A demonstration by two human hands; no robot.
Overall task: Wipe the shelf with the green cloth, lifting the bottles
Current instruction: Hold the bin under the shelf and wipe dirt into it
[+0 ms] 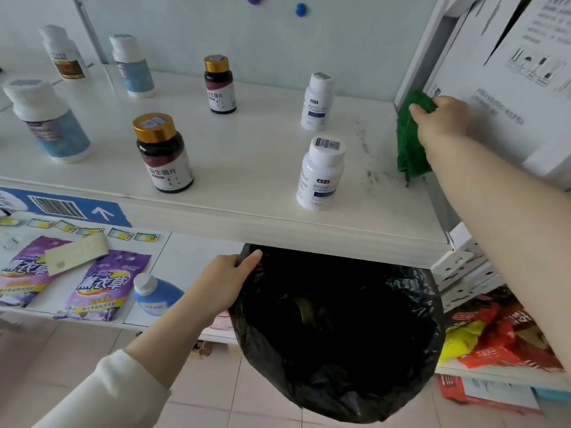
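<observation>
My right hand grips the green cloth at the right end of the white shelf; the cloth hangs down to the shelf surface beside dark crumbs. My left hand holds the rim of an open black rubbish bag just below the shelf's front edge. Two white bottles stand near the crumbs. Two dark bottles with gold caps stand mid-shelf. Light blue bottles stand at the left.
A white carton fills the space right of the cloth. The lower shelf holds purple pouches and a blue bottle. Red and yellow packets lie at the lower right. Tiled floor lies below.
</observation>
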